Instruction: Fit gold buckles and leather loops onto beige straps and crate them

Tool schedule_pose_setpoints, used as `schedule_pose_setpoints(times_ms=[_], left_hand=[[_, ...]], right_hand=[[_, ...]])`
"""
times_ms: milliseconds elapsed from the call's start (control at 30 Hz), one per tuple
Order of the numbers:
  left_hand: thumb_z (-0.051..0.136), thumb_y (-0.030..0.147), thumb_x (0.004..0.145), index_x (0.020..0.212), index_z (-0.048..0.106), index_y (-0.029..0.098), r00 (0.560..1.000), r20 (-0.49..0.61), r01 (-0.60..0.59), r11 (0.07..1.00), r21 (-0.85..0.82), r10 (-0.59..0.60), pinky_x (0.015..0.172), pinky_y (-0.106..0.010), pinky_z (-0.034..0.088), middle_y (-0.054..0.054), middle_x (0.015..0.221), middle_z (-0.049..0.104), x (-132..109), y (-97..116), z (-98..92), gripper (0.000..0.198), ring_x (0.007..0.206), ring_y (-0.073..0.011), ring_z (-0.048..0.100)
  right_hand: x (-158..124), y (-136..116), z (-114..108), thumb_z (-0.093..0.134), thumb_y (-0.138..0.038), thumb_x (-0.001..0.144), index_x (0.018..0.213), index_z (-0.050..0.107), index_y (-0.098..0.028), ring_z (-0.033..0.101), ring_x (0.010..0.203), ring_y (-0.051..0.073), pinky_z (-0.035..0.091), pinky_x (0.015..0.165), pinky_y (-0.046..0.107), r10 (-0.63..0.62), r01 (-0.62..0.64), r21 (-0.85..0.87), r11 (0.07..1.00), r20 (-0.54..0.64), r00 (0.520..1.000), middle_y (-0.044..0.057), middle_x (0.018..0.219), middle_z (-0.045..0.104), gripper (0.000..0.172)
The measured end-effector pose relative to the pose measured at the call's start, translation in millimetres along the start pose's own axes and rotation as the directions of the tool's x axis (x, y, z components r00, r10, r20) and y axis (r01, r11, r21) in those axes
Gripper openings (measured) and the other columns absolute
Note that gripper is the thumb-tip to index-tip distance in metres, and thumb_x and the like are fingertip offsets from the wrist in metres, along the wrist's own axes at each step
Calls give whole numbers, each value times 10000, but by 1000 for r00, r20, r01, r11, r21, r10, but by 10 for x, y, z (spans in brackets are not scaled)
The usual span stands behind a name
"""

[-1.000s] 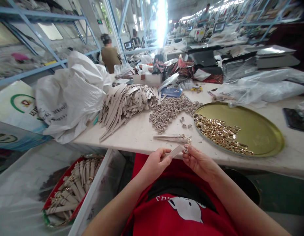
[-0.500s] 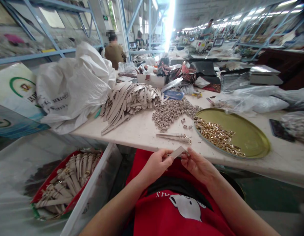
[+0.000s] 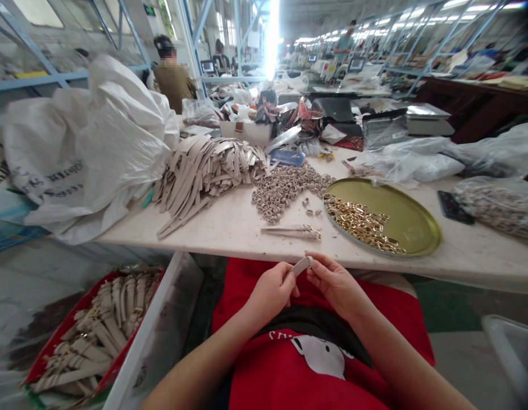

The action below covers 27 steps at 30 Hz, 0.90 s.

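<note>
My left hand [image 3: 275,289] pinches a short beige strap [image 3: 301,266] just past the table's front edge. The strap's other end is between the fingers of my right hand [image 3: 332,283], where a small loop seems to sit around it. Beyond my hands, a few finished-looking straps with gold buckles [image 3: 291,232] lie side by side. Behind them spreads a heap of small beige loops [image 3: 285,191]. Left of the loops is a large pile of flat beige strips [image 3: 204,168]. Gold buckles [image 3: 360,222] fill the left part of a round tray [image 3: 413,225].
At lower left, a red-edged box [image 3: 45,350] holds buckled straps. A white sack [image 3: 97,148] stands at the table's left end. A dark phone [image 3: 455,206] and plastic bags [image 3: 494,208] lie at right. A person [image 3: 172,77] sits farther back.
The view has shifted, so the table items appear farther left. My hands have drawn closer together on the strap, which now looks bent near my right fingertips.
</note>
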<state>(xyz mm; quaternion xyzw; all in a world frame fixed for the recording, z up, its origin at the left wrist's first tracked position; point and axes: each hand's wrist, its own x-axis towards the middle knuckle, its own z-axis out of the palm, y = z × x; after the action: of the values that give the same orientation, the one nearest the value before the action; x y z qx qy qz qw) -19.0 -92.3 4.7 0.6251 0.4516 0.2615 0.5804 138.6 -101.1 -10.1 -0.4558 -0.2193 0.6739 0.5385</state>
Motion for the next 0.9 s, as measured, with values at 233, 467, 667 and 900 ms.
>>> schedule_pose_setpoints(times_ms=[233, 467, 667, 900], left_hand=[[314, 353, 883, 686, 494, 174, 995, 61, -91, 925, 369, 73, 480, -217, 307, 17, 523, 519, -36, 82, 64, 321, 462, -102, 467], [331, 276, 867, 697, 493, 171, 985, 171, -91, 870, 485, 7, 525, -223, 315, 6, 596, 540, 26, 188, 12, 258, 536, -114, 481], [341, 319, 872, 829, 511, 165, 965, 236, 44, 958, 283, -114, 511, -206, 325, 29, 621, 504, 159, 174, -55, 234, 534, -95, 447], [363, 465, 862, 1047, 481, 128, 982, 93, 173, 980, -99, -164, 430, -201, 262, 59, 548, 401, 559, -8, 120, 403, 447, -81, 332]], right_hand=[[-114, 83, -83, 734, -345, 637, 818, 630, -182, 538, 579, 99, 464, 591, 241, -163, 184, -296, 937, 93, 982, -23, 647, 619, 265], [-49, 25, -172, 730, -368, 631, 797, 631, -172, 519, 576, 104, 421, 567, 238, -78, 146, -391, 909, 183, 980, -17, 634, 610, 276], [117, -135, -327, 698, -371, 679, 801, 613, -170, 480, 526, 86, 392, 566, 232, 22, 19, -296, 955, 135, 991, -43, 554, 556, 250], [326, 5, -263, 673, -413, 686, 836, 552, -165, 456, 519, 98, 376, 528, 239, -51, 66, -291, 954, 59, 997, -49, 571, 509, 313]])
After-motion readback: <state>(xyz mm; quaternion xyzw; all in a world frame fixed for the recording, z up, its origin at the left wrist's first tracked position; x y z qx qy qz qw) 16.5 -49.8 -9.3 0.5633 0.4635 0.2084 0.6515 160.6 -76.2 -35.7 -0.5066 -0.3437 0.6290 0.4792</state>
